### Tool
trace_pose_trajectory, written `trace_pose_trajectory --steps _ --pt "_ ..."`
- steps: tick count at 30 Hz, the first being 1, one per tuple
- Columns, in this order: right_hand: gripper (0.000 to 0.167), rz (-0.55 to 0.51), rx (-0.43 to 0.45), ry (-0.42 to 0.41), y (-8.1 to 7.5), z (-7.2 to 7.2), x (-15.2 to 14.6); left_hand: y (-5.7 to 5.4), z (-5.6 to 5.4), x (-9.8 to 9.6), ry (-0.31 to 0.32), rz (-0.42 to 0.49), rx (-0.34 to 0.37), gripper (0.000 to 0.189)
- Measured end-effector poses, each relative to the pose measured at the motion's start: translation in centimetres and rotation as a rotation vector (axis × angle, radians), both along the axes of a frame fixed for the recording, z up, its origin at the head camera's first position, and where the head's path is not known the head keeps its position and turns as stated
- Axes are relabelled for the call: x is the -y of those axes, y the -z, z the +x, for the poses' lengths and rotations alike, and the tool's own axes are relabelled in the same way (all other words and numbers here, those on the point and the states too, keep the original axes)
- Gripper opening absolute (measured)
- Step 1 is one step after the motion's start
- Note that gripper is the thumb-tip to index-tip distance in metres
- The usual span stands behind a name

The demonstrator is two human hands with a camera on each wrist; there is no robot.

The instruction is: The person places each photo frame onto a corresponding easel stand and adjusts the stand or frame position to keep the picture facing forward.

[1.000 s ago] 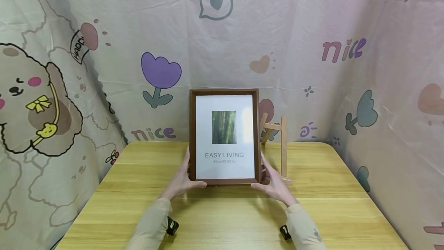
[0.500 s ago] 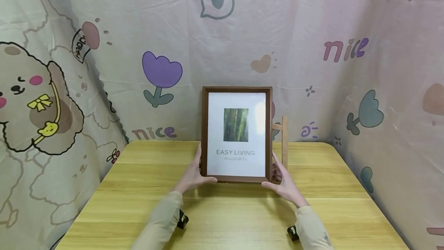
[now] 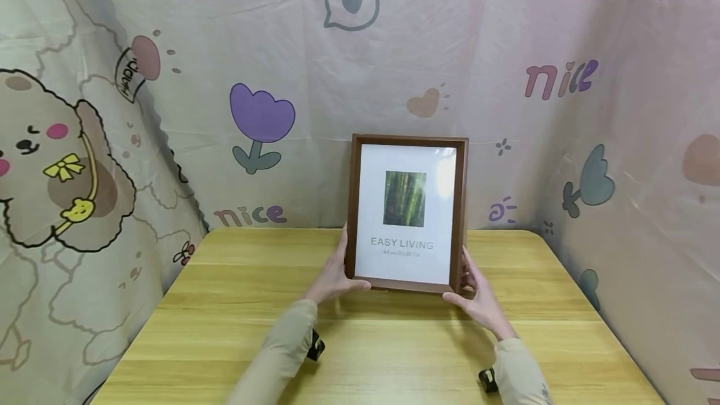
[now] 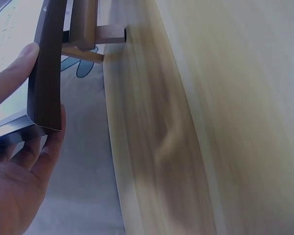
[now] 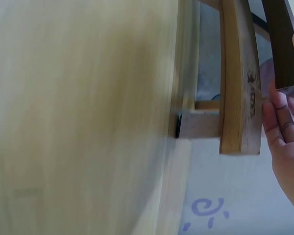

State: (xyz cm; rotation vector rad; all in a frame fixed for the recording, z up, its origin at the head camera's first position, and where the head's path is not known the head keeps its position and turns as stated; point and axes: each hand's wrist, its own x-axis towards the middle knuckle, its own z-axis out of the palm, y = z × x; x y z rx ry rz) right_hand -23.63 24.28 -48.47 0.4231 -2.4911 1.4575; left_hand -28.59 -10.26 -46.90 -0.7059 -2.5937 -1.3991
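Note:
Both hands hold a brown picture frame (image 3: 405, 211) at its lower corners; its white sheet reads "EASY LIVING" around a green bamboo picture. My left hand (image 3: 332, 279) grips the left corner, thumb on the front and fingers behind. At the right corner my right hand (image 3: 485, 306) has its thumb in front, with curled fingers partly hidden behind. The frame leans slightly to one side. A wooden easel is hidden behind it in the head view. Its ledge (image 5: 241, 83) shows in the right wrist view, with a gap to the frame's bottom edge.
A light wooden table (image 3: 242, 292) lies under the hands. Patterned cloth (image 3: 360, 67) hangs behind it and on both sides. The easel's foot (image 4: 110, 34) rests on the table in the left wrist view.
The hands have carried the picture frame to the right and slightly up. It now covers the easel in the head view and has gained a small tilt.

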Motion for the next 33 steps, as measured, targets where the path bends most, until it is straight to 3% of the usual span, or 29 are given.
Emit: trace_pose_trajectory --steps 10,20,33 --pt "0.109 0.042 -0.034 0.084 -0.1 0.4 -1.1 -0.1 -1.1 -2.1 0.046 0.009 -0.028 0.145" --pt "0.109 -0.063 -0.016 0.052 0.5 0.6 -2.1 -0.1 -1.8 -3.8 0.064 0.016 -0.023 0.143" --pt "0.109 -0.124 0.035 0.077 0.6 0.6 -2.8 0.1 -1.6 -5.6 0.052 -0.006 -0.006 0.14"
